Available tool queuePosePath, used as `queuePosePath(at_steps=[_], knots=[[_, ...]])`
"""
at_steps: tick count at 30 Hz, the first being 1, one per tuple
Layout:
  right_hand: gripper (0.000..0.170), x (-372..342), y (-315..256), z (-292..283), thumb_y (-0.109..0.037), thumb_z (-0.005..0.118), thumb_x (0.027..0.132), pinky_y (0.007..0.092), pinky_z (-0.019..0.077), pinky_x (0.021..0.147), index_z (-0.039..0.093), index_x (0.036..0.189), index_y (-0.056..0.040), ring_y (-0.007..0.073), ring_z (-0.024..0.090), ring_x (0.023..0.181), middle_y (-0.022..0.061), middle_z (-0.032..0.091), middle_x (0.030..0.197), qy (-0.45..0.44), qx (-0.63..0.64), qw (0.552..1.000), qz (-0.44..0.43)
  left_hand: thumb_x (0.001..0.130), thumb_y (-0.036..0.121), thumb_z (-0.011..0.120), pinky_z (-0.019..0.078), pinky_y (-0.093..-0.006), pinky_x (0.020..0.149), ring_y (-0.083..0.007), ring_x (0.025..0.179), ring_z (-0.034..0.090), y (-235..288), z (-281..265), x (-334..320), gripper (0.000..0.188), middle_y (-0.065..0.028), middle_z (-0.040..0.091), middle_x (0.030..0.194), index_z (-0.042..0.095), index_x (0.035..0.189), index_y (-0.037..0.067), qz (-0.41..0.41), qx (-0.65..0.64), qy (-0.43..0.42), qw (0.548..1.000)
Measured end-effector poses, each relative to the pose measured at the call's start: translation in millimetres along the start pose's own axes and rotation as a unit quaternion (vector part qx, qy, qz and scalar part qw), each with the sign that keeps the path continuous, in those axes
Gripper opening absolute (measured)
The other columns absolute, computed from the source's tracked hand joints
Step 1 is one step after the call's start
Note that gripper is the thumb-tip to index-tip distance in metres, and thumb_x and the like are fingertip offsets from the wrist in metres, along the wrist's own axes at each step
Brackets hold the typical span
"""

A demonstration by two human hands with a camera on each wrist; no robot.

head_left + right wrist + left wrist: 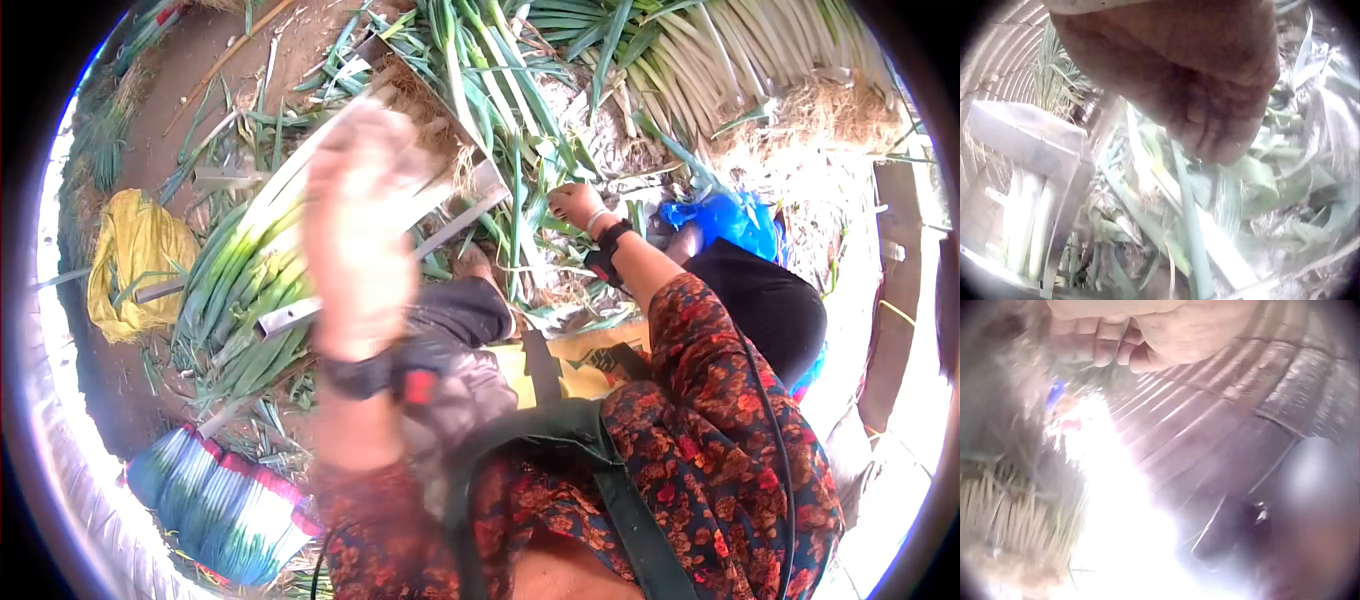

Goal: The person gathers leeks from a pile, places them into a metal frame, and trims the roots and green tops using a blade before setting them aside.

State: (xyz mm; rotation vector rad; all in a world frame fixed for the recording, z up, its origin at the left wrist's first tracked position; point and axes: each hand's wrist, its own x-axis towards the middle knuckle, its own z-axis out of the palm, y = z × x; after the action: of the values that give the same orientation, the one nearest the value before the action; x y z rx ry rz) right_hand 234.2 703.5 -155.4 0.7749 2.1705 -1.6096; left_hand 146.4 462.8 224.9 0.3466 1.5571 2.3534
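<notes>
My left hand (365, 220) is blurred and raised close to the head camera, overlapping a metal trough (285, 318) of green onions (245, 255). In the left wrist view its fingers (1107, 347) bend slightly and hold nothing. The right hand (578, 205) hangs over loose green onion leaves (515, 190) just right of the trough, fingers loosely curled. Seen from the right wrist, that hand (1191, 87) has nothing visible in its grasp, with leaves and white stalks (1222, 250) below. The trough's metal end plate (1029, 137) stands to its left, stalks lying inside.
A big row of green onions (730, 60) with roots lies at the upper right. Bundles wrapped with red bands (225, 510) lie at lower left, near a yellow sack (140, 265). A blue plastic bag (735, 225) is by my right knee. Trimmed leaves litter the ground.
</notes>
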Motion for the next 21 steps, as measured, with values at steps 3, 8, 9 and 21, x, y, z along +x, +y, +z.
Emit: queuePosePath(at_steps=[3,8,9,21], knots=[[0.035,5.1,-56.0,3.1,-0.038,0.06,0.083,0.0399,0.0509,0.08,0.072,0.096,-0.0076,0.0326,0.067,0.089,0.0169,0.07,0.095,0.075,-0.03,0.996,-0.029,0.094,0.013,0.061,0.044,-0.0213,0.078,-0.0077,0.085,0.055,-67.2,22.5,-3.1,0.018,-0.0009,0.06,0.093,0.06,0.108,0.003,-0.215,-0.001,0.053,0.975],[0.03,91.7,-89.0,-5.0,-0.031,0.053,0.086,0.0425,0.0512,0.078,0.07,0.089,-0.0075,0.0385,0.065,0.085,0.019,0.068,0.086,0.214,-0.07,0.967,-0.115,0.096,0.011,0.056,0.0424,-0.021,0.08,-0.0054,0.086,0.051,-62.4,39.3,27.5,0.014,-0.0002,0.06,0.095,0.059,0.107,0.002,-0.172,0.071,0.004,0.983],[0.025,105.6,-91.4,-5.5,-0.025,0.052,0.087,0.0423,0.0525,0.078,0.07,0.088,-0.0079,0.0376,0.066,0.086,0.0196,0.068,0.088,0.245,-0.107,0.956,-0.121,0.096,0.011,0.056,0.0424,-0.0213,0.08,-0.0054,0.086,0.051,-64.6,37.8,30.9,0.014,-0.0002,0.06,0.096,0.059,0.106,0.002,-0.181,0.074,0.001,0.981],[0.032,175.4,-135.0,-62.9,-0.022,0.063,0.084,0.0337,0.0522,0.079,0.064,0.107,-0.0006,0.0237,0.065,0.085,0.0119,0.067,0.1,-0.023,0.055,0.997,-0.04,0.096,0.009,0.051,0.0475,-0.0316,0.083,-0.0165,0.091,0.06,-77.6,40.0,58.8,0.014,-0.0098,0.063,0.099,0.057,0.105,-0.001,-0.224,0.089,0.007,0.97]])
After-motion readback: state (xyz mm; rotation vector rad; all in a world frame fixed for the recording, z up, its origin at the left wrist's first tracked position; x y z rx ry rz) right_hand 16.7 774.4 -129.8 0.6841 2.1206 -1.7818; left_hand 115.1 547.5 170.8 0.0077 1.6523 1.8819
